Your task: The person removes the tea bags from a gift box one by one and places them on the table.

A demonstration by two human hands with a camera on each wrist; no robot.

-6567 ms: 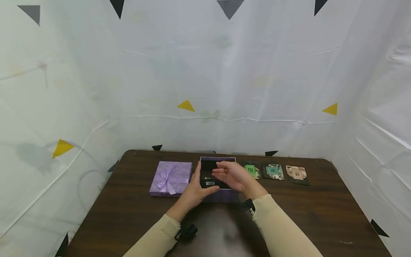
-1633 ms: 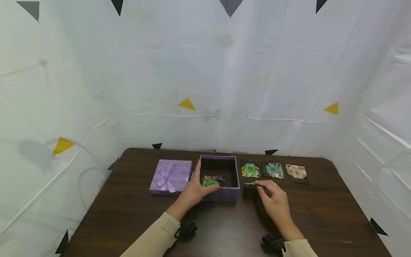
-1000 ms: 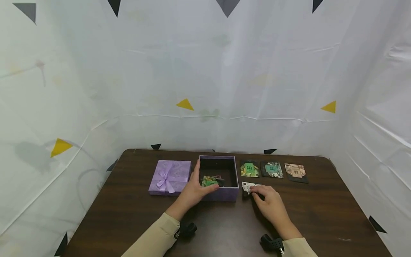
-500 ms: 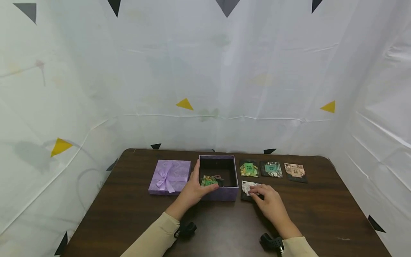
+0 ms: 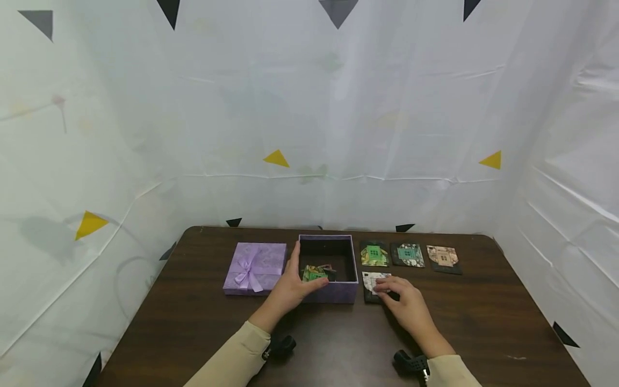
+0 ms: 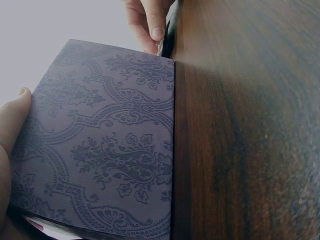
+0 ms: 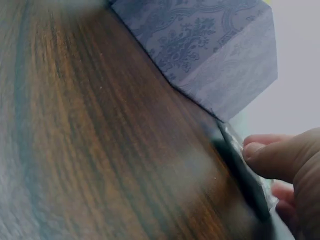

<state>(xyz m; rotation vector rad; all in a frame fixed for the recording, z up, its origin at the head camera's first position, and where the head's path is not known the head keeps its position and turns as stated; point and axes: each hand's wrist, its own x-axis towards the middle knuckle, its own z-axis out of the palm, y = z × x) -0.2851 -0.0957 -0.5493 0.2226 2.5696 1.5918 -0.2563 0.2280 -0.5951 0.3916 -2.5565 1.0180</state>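
Note:
A lidless purple gift box (image 5: 333, 293) stands on the table, with a green-printed packet (image 5: 314, 273) lying inside it. My left hand (image 5: 292, 287) grips the box's near left corner, thumb over the front rim and fingers along the left wall. Right of the box, a small flat packet (image 5: 369, 278), black with white-grey print, lies on the table. Fingertips of my right hand (image 5: 406, 301) rest on its right part and hide that part. The right wrist view shows the thumb (image 7: 262, 157) at the packet's upper face, beside the box corner.
The purple lid (image 5: 261, 266) with its ribbon bow lies left of the box. Behind the white-grey packet is a row of similar packets: a green one (image 5: 374, 253), a teal one (image 5: 407, 255) and a beige one (image 5: 443, 259). A white curtain surrounds the dark wooden table (image 5: 338, 349).
My right hand was over the box, then brought the white-grey packet to its right and lowered it from a tilt to flat on the table. The left hand keeps its place on the box.

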